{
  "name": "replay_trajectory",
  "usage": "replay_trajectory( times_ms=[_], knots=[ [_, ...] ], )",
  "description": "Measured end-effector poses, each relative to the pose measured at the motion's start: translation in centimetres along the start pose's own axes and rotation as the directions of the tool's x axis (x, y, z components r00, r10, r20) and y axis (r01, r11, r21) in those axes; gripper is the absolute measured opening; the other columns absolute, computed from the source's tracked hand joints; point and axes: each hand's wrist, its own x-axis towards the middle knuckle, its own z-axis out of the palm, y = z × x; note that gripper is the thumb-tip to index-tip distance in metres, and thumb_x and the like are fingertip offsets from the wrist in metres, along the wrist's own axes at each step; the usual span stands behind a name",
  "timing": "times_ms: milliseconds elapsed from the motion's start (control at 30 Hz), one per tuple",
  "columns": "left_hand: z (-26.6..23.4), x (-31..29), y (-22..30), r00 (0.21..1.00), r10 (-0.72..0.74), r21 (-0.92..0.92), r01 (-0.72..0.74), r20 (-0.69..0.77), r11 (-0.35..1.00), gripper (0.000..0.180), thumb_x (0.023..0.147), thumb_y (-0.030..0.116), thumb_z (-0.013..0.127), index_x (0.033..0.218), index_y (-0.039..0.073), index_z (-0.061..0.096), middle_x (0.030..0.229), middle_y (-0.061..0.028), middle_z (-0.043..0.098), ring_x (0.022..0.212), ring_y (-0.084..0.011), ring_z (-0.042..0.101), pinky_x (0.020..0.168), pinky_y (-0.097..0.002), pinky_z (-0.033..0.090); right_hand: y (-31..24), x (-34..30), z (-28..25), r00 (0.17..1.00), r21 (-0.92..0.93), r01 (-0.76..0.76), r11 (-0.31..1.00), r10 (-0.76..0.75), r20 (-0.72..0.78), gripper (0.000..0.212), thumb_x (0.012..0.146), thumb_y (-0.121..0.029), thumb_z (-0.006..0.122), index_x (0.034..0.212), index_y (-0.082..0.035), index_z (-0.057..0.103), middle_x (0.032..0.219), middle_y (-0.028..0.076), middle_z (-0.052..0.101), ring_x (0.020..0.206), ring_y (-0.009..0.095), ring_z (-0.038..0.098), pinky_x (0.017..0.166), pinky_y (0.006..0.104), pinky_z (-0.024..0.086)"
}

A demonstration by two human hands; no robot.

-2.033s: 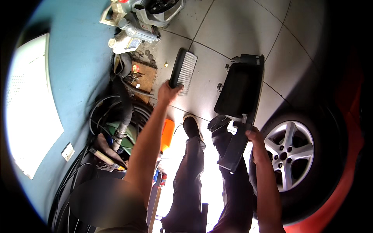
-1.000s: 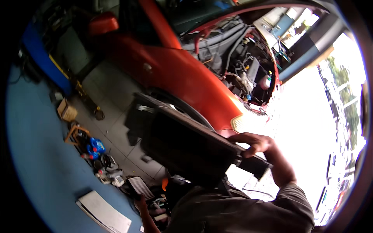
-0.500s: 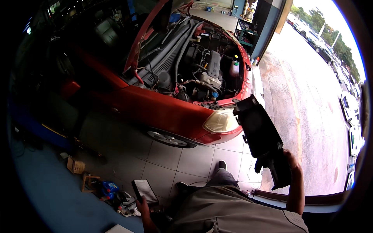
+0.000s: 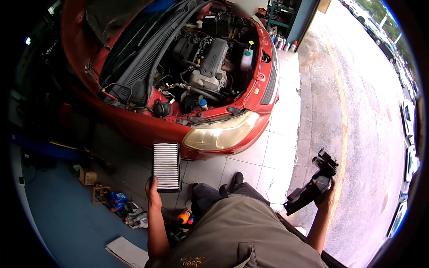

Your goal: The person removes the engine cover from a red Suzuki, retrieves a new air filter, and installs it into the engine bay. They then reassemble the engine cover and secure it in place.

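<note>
My left hand [image 4: 153,194] grips the lower left edge of a rectangular air filter [image 4: 167,167]. Its white pleats face up inside a black frame, in front of the headlight [image 4: 222,131]. Out to the right, my right hand [image 4: 325,199] is closed on a black plastic air filter housing [image 4: 309,191], tilted and held over the doorway side. The fingers under the housing are partly hidden. Ahead of me stands a red car [image 4: 147,125] with its hood raised, exposing the engine [image 4: 213,58] and a white reservoir with a green cap [image 4: 246,60].
On the left floor sit a cardboard box [image 4: 88,177], a blue bottle [image 4: 118,198] and metal parts [image 4: 135,216]. An orange bottle [image 4: 184,216] is beside my legs. Several cans [image 4: 280,43] stand beneath a shelf at the back. Parked cars [image 4: 409,120] line the far right outside.
My view has moved closer to the car. The air filter has risen forward in my left hand. My right hand has lowered the housing and turned it, so it now looks shorter and tilted.
</note>
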Motion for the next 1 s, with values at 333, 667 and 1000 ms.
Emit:
replay_trajectory(
  times_ms=[333, 667, 1000],
  knots=[
    [18.5, 8.2, 1.7, 0.982, -0.063, 0.152, 0.037, 0.176, 0.988, 0.043, 0.096, 0.037, 0.055, 0.121, 0.002, 0.059, 0.115, -0.0065, 0.062, 0.106, -0.0165, 0.054, 0.092, -0.0288, 0.039, -2.7, 4.8, -7.0, 0.973, 0.263, 0.075, 0.962, -0.013, -0.23, 0.051, 0.089, -0.048, 0.047, 0.116, -0.006, 0.06, 0.104, 0.01, 0.066, 0.092, 0.025, 0.064, 0.08, 0.0391, 0.055],
    [41.7, 20.5, -1.5, 0.942, -0.298, 0.174, 0.271, 0.154, 0.947, 0.053, 0.092, 0.046, 0.058, 0.128, 0.007, 0.055, 0.114, -0.0056, 0.063, 0.106, -0.0163, 0.056, 0.075, -0.0334, 0.048, -10.9, 12.1, -5.4, 0.956, 0.272, 0.236, 0.933, -0.173, -0.238, 0.054, 0.09, -0.046, 0.035, 0.118, -0.008, 0.061, 0.109, 0.011, 0.065, 0.097, 0.03, 0.063, 0.085, 0.0443, 0.052],
    [48.3, 27.3, -3.6, 0.914, -0.373, -0.011, 0.38, 0.157, 0.925, 0.048, 0.09, 0.043, 0.061, 0.128, 0.014, 0.056, 0.12, 0.0001, 0.061, 0.106, -0.0146, 0.058, 0.072, -0.0339, 0.048, -21.4, 23.8, 1.1, 0.957, 0.18, 0.067, 0.981, -0.013, -0.29, 0.057, 0.087, -0.052, 0.04, 0.121, -0.011, 0.059, 0.11, 0.009, 0.064, 0.097, 0.028, 0.062, 0.086, 0.0423, 0.051]
  ],
)
